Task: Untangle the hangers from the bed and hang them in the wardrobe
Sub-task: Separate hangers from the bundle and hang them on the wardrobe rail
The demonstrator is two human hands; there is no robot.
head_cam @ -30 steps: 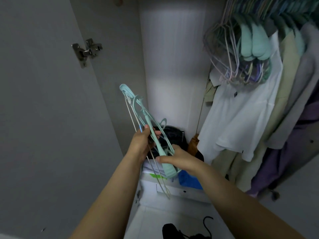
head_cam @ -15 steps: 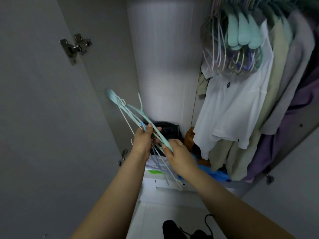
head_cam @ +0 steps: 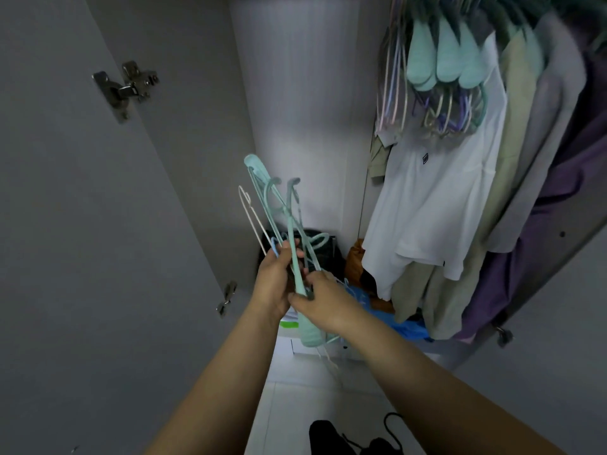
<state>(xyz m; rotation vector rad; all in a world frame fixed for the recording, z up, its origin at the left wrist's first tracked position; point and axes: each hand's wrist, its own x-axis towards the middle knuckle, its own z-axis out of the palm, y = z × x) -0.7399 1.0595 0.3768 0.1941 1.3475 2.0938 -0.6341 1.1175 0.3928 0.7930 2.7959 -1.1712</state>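
I hold a tangled bundle of hangers [head_cam: 279,208] upright in front of the open wardrobe: wide mint-green plastic ones and thin pale wire ones. My left hand [head_cam: 274,279] grips the bundle at its middle, fingers curled round the stems. Just below and to the right, my right hand [head_cam: 323,302] pinches a mint hanger's arm between thumb and fingers. The bundle's lower end [head_cam: 310,336] sticks out under my hands. At the upper right, several empty hangers [head_cam: 437,77] hang bunched together in the wardrobe; what they hang from is out of view.
The open wardrobe door [head_cam: 82,224] with its metal hinge [head_cam: 126,87] fills the left side. A white shirt [head_cam: 437,198], beige and purple garments [head_cam: 538,224] hang at right. A dark bag [head_cam: 315,247], blue and orange items lie on the wardrobe floor. Dark objects [head_cam: 345,438] lie on the room floor.
The bundle has swung from leaning left to nearly upright. My right hand has shifted its hold along a mint hanger, and the view has shifted slightly.
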